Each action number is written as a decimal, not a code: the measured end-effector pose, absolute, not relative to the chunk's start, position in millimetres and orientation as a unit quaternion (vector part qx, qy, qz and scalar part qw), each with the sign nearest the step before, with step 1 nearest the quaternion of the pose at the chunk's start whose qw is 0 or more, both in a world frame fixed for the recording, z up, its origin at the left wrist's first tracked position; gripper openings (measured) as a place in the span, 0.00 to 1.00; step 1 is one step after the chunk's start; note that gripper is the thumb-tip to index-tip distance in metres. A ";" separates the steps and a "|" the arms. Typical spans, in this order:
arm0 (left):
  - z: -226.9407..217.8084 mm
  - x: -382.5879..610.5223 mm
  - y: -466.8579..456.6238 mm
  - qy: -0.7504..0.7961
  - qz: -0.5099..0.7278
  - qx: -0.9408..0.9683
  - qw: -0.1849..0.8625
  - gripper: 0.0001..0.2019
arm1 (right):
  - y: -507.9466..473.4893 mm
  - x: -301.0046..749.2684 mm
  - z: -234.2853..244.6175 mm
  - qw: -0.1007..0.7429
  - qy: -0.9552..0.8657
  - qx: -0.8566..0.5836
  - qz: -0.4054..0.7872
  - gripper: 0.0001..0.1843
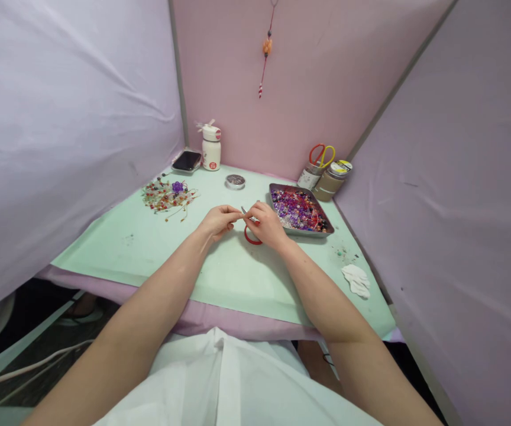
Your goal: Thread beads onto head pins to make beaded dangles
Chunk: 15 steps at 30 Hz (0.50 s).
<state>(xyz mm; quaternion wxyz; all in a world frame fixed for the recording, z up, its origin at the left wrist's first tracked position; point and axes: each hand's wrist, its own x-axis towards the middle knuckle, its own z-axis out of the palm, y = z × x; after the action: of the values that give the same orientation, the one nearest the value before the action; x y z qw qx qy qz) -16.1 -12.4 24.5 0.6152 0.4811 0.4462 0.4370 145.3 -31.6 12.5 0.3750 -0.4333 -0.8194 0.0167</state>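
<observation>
1. Red-handled scissors (249, 240) sit in my right hand (268, 225), above the pale green table cover (246, 284) and just left of the metal tray (311, 235) of mixed beads (297, 207). One red loop shows below my fingers, and a silvery blade tip pokes out near my fingertips.
2. My right grip is closed around the scissors, as far as I can see, with thumb and forefinger drawn together and pointing at my left hand (217, 223).
3. My left thumb and fingers are pinched together, their tips meeting or nearly meeting the right ones (whatever lies between them is too small for me to make out).
4. The step in hand, I judge, is fine fingertip work, with the scissors tucked in against the right hand rather than held out at full reach.
5. The next move, to my mind, calls for a steady left pinch; if the blades come into use, their tips must be turned clear of my left fingers.
6. A tangle of beaded strands (164, 198) lies to the left, and a small round container (235, 187) stands beyond my hands. Both are apart from my fingers.
</observation>
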 end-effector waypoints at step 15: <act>17.6 -8.8 -9.2 0.392 0.501 0.591 0.496 0.11 | -21.4 147.2 8.8 0.512 -0.612 -0.444 0.408 0.10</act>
<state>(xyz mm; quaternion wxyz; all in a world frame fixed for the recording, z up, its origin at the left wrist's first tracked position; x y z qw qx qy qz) -8.8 -9.2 17.6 0.4959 0.5914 0.3917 0.5009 147.2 -21.4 8.8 0.5117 -0.4436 -0.6122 0.4081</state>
